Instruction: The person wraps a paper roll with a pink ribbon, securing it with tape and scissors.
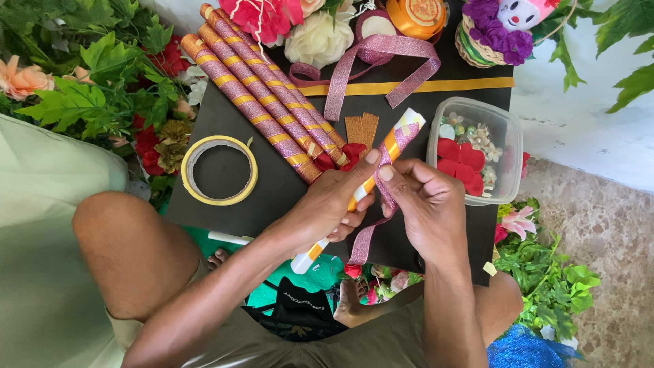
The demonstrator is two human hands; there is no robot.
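Observation:
My left hand (330, 204) grips a white stick (402, 133) that is partly wound with orange and pink glitter ribbon. It slants from lower left to upper right over a black board (272, 184). My right hand (426, 201) pinches the pink glitter ribbon (364, 242) against the stick, and the ribbon's loose tail hangs down below my hands. Three finished sticks (259, 102), wrapped in pink and gold stripes, lie side by side on the board to the upper left.
A roll of tape (221, 170) lies on the board at left. A clear plastic box (477, 146) of red flowers and beads stands at right. Loose pink ribbon (381, 65), an orange ribbon spool (417, 15), artificial flowers and green leaves surround the board.

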